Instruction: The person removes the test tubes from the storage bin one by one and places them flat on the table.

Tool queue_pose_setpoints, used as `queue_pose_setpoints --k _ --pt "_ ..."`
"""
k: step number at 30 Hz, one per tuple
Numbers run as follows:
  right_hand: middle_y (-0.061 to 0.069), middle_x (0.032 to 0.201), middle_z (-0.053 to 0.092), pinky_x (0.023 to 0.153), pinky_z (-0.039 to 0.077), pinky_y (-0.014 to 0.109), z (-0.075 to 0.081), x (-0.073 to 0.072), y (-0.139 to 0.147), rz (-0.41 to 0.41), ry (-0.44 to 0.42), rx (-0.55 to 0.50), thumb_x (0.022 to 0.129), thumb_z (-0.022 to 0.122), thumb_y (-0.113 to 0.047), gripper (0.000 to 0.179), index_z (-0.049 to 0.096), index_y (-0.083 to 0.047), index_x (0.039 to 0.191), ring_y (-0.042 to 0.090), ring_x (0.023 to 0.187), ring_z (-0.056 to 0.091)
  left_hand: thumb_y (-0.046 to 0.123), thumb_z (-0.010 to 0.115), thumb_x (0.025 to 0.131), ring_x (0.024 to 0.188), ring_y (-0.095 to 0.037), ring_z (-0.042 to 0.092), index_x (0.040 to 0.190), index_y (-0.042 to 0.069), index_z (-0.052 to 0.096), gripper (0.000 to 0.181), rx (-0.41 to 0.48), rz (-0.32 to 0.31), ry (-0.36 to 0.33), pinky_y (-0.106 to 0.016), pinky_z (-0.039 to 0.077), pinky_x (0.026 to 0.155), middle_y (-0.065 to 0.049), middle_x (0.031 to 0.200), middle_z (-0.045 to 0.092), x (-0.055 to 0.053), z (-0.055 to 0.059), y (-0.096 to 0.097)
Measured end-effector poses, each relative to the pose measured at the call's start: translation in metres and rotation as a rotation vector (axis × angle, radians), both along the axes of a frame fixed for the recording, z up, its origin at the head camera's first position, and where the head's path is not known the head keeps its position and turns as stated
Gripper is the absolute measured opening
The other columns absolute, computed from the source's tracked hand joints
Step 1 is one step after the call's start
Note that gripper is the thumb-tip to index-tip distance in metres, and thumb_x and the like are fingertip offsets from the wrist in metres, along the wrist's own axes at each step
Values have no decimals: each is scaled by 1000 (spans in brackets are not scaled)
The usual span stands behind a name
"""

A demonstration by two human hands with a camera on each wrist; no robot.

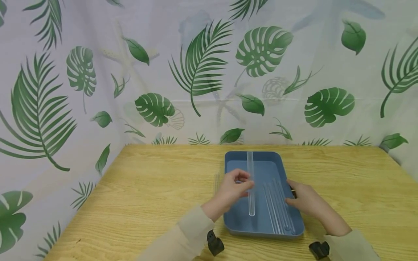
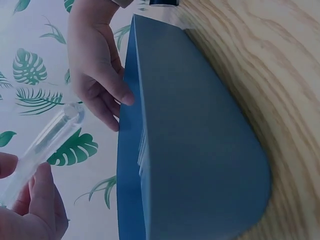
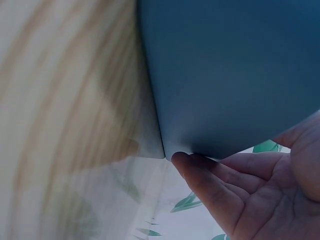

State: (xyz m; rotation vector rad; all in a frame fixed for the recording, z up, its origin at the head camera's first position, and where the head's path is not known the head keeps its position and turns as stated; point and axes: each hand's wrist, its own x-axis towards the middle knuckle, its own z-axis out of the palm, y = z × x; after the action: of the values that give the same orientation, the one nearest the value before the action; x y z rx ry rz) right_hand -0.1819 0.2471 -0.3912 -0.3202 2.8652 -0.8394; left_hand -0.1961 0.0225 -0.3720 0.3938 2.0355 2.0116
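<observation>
A clear test tube [image 1: 251, 206], rounded at its lower end, is pinched between the thumb and fingers of my left hand [image 1: 232, 190]. It is held upright above the blue tray [image 1: 235, 217]. Several more clear test tubes [image 1: 277, 210] lie side by side in the tray's right half. My right hand [image 1: 308, 199] holds the tray's right side, thumb over the rim and fingers against the outer wall. In the left wrist view the held tube's rounded end points up past my fingertips. The right wrist view shows my fingers [image 3: 215, 190] touching the tray's outside near its base.
Clear tubes [image 1: 216, 183] lie on the wooden table [image 1: 163, 188] just left of the tray, partly hidden by my left hand. A leaf-patterned cloth [image 1: 209, 72] hangs behind the table and along its left side.
</observation>
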Motion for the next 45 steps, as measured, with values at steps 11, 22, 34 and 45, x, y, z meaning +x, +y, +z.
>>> queue_pose_setpoints --k 11,22,34,45 --pt "40 112 43 66 50 39 0 -2 1 14 -15 -6 79 62 -4 62 28 26 121 44 93 52 9 60 82 76 -14 56 98 -1 54 20 -87 42 1 -28 51 65 -6 86 51 -2 -4 -25" --pt "41 112 42 66 50 39 -1 1 4 6 -17 -11 80 62 -5 62 27 26 121 45 94 51 5 58 83 77 -16 54 98 -5 52 19 -143 91 -7 -32 52 65 -8 85 49 -13 -17 -52" --pt "38 107 48 66 50 39 -4 0 5 9 -4 -46 80 60 -4 59 29 25 121 43 92 53 7 57 83 76 -18 54 95 -5 51 18 -264 131 -36 -34 51 65 -11 84 51 -18 -25 -86" --pt "39 112 44 72 48 45 -5 1 5 4 20 -87 81 55 -2 57 27 22 125 47 97 49 7 56 84 71 -17 52 96 -6 51 18 -402 145 -99 -31 50 64 -11 87 53 -32 -33 -105"
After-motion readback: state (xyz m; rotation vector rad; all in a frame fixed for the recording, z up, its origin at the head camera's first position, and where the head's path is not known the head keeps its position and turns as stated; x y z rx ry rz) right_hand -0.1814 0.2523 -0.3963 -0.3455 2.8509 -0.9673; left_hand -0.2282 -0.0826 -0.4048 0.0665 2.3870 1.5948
